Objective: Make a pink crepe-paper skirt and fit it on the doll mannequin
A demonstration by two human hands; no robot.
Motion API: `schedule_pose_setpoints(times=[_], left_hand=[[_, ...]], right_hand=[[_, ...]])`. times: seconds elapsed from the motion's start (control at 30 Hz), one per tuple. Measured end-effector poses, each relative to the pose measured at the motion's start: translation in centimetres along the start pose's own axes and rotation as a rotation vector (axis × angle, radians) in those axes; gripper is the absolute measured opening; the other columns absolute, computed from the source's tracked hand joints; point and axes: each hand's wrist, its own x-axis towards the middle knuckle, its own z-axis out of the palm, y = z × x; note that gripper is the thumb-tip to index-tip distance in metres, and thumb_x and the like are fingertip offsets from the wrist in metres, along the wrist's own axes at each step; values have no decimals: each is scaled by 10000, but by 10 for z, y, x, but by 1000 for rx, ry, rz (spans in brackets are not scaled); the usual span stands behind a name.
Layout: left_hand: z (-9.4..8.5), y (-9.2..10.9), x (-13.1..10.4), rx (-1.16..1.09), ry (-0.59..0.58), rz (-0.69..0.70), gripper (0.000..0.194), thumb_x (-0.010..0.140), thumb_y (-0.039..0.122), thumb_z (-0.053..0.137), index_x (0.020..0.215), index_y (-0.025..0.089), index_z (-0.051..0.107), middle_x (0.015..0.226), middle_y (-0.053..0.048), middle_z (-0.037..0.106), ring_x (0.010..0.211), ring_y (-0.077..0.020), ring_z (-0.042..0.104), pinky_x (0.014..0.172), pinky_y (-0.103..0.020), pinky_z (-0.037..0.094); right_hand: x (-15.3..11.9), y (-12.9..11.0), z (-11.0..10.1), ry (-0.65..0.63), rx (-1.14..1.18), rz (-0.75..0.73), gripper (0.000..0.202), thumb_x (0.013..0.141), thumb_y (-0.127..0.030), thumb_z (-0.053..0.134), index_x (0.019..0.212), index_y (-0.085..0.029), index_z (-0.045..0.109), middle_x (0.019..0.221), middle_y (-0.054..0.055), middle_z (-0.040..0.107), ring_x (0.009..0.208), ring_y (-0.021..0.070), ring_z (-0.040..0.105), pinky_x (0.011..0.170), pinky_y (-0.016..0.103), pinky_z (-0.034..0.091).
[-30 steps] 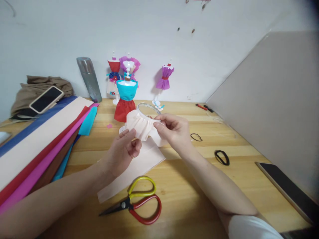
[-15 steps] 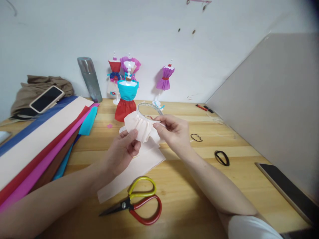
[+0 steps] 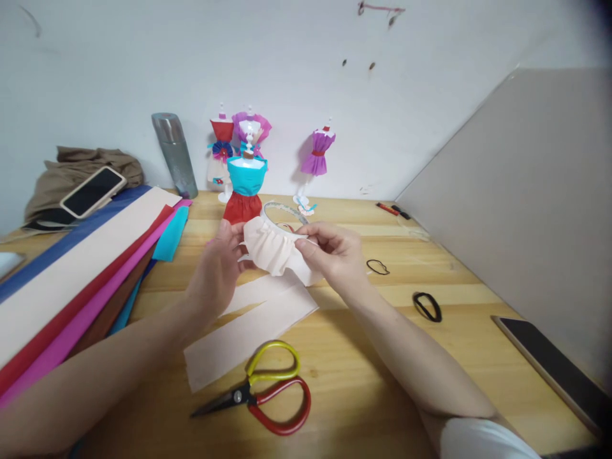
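My right hand (image 3: 332,252) pinches a pleated strip of cream paper (image 3: 270,247) between thumb and fingers, its gathered folds fanning out to the left. Beside the strip's left edge is my left hand (image 3: 217,255), fingers spread and not gripping it; light contact at the fingertips cannot be made out. Just behind the strip stands a roll of tape (image 3: 303,216), partly covered by paper and hand. A small dress form (image 3: 246,178) in a turquoise top and red skirt is close behind my left hand. Flat cream paper pieces (image 3: 243,331) lie below, with scissors (image 3: 241,394) nearer me.
Coloured paper sheets (image 3: 109,255) spread along the left, near a phone (image 3: 93,191), brown cloth (image 3: 95,159) and a metal flask (image 3: 174,153). More dressed forms, one in purple (image 3: 316,152), line the wall. Black bands (image 3: 427,306) and another phone (image 3: 545,363) lie right.
My left hand has let go of the pleated strip and moved up and left, its fingers opening. My right hand keeps its pinch in nearly the same place.
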Motion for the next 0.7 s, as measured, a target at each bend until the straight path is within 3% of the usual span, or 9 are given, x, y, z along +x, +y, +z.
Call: schedule_pose_setpoints(times=[0.07, 0.13, 0.23, 0.5, 0.7], left_hand=[[1, 5, 1, 35, -34, 26, 274, 798, 413, 700, 837, 154, 619, 881, -62, 684, 754, -156, 630, 590, -234, 503], [-1, 7, 0, 43, -39, 46, 243, 759, 321, 745, 729, 153, 573, 699, -5, 625, 592, -97, 559, 517, -192, 444], [-4, 5, 1, 32, -30, 28, 283, 747, 311, 762, 666, 152, 543, 540, 43, 519, 453, -52, 441, 425, -160, 328], [-2, 5, -1, -27, -4, 43, 283, 698, 269, 801, 873, 151, 612, 762, 5, 621, 603, -70, 542, 484, -160, 395], [-2, 12, -4, -53, -2, -3, 295, 671, 217, 807, 869, 161, 596, 578, 87, 477, 415, -16, 359, 371, -138, 234]], right_hand=[[0, -1, 1, -2, 22, 14, 143, 712, -317, 666, 758, -181, 674, 647, -7, 562, 564, 109, 478, 504, 237, 357], [1, -1, 2, 0, 37, 19, 157, 706, -333, 666, 746, -181, 664, 643, -6, 555, 566, 110, 481, 502, 237, 359], [2, 0, 2, -2, 41, 25, 174, 704, -354, 665, 734, -183, 653, 621, -11, 533, 558, 112, 474, 494, 238, 354], [3, 3, 1, -14, 68, 24, 160, 720, -338, 666, 734, -179, 658, 642, -8, 555, 557, 107, 476, 503, 237, 361], [3, 7, 0, -15, 35, 0, 158, 737, -338, 661, 731, -180, 668, 684, 11, 588, 608, 125, 518, 519, 243, 375]])
